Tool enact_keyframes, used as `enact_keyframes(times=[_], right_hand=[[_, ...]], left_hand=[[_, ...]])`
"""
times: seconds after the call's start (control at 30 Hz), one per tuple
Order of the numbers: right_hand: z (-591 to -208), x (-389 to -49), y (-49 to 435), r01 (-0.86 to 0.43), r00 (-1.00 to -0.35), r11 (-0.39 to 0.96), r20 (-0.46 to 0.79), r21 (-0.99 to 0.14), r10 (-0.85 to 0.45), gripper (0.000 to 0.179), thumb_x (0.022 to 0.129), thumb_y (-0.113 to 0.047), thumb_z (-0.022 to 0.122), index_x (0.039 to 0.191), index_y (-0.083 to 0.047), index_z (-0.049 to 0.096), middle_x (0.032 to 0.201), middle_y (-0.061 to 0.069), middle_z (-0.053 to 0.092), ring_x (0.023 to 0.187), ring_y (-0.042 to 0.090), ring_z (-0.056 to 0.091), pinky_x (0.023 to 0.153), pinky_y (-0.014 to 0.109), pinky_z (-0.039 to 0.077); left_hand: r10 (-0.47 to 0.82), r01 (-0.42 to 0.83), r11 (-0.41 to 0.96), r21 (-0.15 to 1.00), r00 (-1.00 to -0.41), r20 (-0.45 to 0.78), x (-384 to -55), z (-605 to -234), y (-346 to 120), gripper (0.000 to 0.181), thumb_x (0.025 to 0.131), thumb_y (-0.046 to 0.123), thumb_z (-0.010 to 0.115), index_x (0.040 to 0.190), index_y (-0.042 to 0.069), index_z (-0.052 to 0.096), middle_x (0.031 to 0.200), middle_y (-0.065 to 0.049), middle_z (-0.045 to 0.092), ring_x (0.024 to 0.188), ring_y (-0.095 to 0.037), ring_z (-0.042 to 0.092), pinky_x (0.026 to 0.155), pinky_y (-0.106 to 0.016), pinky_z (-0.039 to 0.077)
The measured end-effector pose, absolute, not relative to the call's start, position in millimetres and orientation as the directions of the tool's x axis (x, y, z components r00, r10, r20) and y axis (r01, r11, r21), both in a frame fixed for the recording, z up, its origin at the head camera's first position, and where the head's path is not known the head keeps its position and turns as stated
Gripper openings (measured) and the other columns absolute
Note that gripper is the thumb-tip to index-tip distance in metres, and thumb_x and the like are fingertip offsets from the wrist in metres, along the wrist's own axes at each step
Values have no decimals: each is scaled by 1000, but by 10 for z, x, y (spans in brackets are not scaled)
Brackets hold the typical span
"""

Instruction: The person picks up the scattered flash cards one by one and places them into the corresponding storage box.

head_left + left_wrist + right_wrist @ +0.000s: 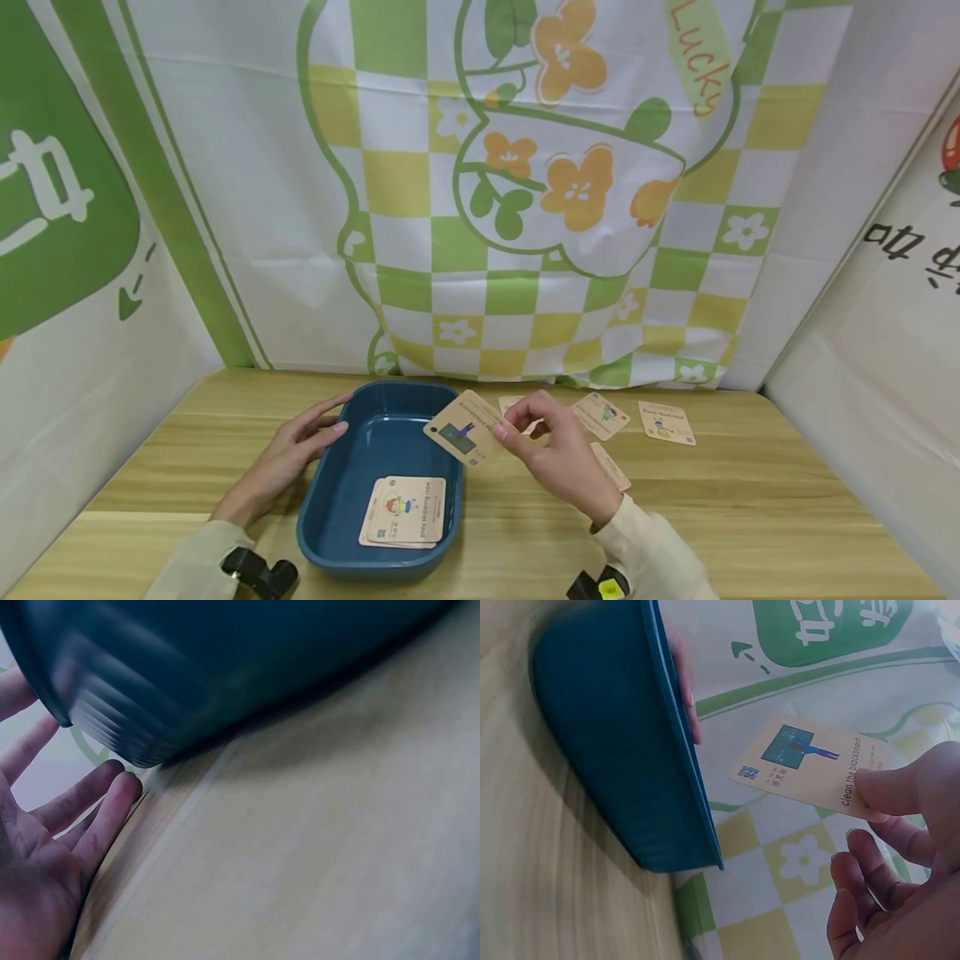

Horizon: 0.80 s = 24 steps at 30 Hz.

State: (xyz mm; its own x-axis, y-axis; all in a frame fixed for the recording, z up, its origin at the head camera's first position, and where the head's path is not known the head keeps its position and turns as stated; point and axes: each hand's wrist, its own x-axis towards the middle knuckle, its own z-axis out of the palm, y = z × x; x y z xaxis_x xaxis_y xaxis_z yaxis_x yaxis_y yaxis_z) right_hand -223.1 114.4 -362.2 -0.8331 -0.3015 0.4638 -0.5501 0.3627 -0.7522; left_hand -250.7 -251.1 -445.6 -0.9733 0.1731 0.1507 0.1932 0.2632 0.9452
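My right hand (561,454) pinches a flashcard (462,429) by its edge between thumb and index finger, over the right rim of a blue tray (390,446). In the right wrist view the flashcard (806,761) reads "clean the blackboard" and shows a figure at a green board. Beside the tray's left wall is my left hand (288,458), its thumb at the rim. The left wrist view has its fingers (112,806) fairly straight by the tray's outer side. A small stack of cards (405,510) lies inside the tray's near end, the top one showing a "skipping rope" picture.
Right of the tray, several loose cards lie on the wooden table (750,500): one card at the far right (666,423), another card (602,415) left of it, and others partly hidden by the right hand. A patterned cloth (517,317) hangs behind the table.
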Motion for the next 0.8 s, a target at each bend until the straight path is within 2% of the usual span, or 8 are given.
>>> enact_keyframes(times=[0.2,0.6,0.8], right_hand=[[-3676,-2202,1051,-541,-836,320,458,-778,-301,11,91,-13,78,83,-13,69,88,-2,62,85,16,56,76,37,43],[-3788,-2186,993,-513,-845,357,388,-781,-368,12,92,-17,77,85,-14,68,90,-2,60,87,20,55,79,41,46],[-3831,-2170,953,-518,-835,374,360,-770,-416,12,91,-20,78,86,-14,69,88,-3,58,86,20,54,77,36,46]], left_hand=[[172,190,262,946,-974,148,-2505,-4455,-2513,55,107,30,54,158,14,38,148,-24,46,131,-39,47,105,-64,39],[172,209,261,943,-971,167,-2499,-4463,-2509,55,107,28,54,157,13,39,146,-25,48,129,-40,49,103,-64,40],[171,216,258,942,-970,175,-2496,-4462,-2508,55,107,28,54,157,12,40,143,-26,50,125,-38,53,102,-62,42]])
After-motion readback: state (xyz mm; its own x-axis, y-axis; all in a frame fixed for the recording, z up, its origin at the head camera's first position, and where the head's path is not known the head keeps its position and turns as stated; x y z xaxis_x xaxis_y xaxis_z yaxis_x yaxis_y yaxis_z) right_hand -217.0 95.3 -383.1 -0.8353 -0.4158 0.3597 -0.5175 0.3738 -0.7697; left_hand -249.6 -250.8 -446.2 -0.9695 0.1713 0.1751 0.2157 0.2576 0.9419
